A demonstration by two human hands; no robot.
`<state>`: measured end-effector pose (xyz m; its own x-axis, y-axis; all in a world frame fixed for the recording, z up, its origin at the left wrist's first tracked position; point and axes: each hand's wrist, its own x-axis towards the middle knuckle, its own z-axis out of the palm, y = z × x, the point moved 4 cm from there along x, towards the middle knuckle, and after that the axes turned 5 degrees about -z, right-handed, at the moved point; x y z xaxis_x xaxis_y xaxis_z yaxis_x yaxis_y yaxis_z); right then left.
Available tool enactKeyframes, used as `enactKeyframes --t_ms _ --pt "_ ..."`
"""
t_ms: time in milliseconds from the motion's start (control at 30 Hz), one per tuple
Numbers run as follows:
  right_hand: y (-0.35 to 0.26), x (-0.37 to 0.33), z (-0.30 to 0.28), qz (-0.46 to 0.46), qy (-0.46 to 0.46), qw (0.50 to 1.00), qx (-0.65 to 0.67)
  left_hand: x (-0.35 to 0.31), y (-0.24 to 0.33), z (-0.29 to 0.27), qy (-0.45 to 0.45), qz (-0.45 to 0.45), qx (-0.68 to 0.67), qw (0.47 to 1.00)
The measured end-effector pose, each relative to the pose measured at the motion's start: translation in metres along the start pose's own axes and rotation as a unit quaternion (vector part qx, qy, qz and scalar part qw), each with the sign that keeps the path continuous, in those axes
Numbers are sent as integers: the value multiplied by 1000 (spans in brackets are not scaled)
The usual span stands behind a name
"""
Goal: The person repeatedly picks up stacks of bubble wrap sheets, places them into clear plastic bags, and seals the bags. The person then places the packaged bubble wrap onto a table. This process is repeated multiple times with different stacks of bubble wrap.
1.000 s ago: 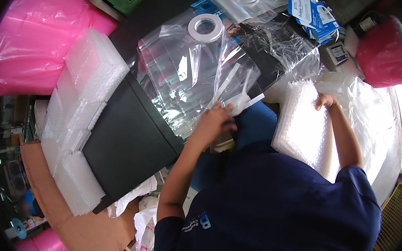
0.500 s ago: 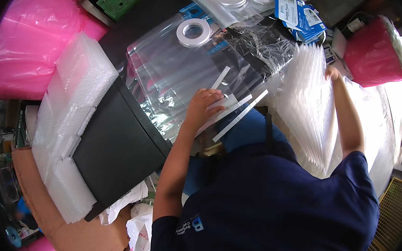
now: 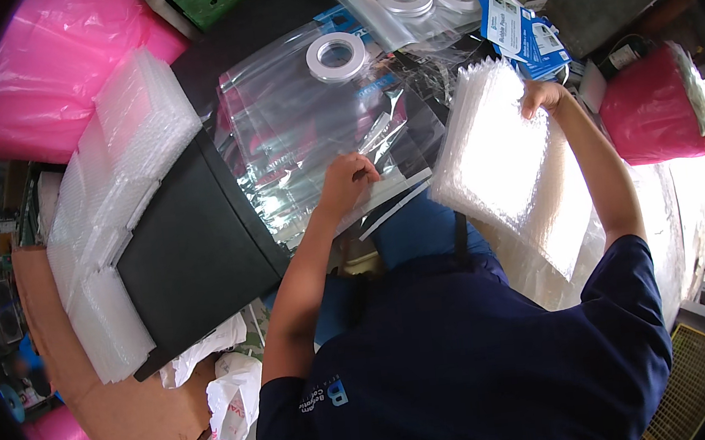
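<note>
My right hand (image 3: 543, 98) grips the upper right edge of a thick stack of bubble wrap pouches (image 3: 490, 151), raised and tilted over the table's right side. My left hand (image 3: 350, 182) rests low on the layered clear plastic bags (image 3: 289, 133), its fingers curled in. Whatever lies between those fingers is hidden. White strips (image 3: 397, 203) run along the bags' near edge beside it. On top of the bags lies a roll of tape (image 3: 314, 59), beyond my left hand.
Stacked bubble wrap pouches (image 3: 102, 214) line the left side of the black table (image 3: 193, 244). Two more tape rolls (image 3: 406, 13) and blue-and-white printed cards (image 3: 518, 30) lie at the back. Pink bundles (image 3: 58, 70) flank the table. Brown cardboard (image 3: 126, 424) leans at lower left.
The bubble wrap stack, seen edge-on before, has turned to show its broad face and swung left with my right hand. My left fingers have curled in from a more stretched pose.
</note>
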<state>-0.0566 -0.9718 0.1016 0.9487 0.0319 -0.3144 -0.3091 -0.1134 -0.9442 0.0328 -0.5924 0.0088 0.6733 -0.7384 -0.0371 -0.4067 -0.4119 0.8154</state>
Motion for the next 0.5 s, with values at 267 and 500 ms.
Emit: enactKeyframes --t_ms 267,500 --pt "54 -31 33 167 -93 982 15 -4 36 7 91 57 158 982" --pt "70 -6 56 189 -173 967 9 16 -3 13 -27 -1 43 999"
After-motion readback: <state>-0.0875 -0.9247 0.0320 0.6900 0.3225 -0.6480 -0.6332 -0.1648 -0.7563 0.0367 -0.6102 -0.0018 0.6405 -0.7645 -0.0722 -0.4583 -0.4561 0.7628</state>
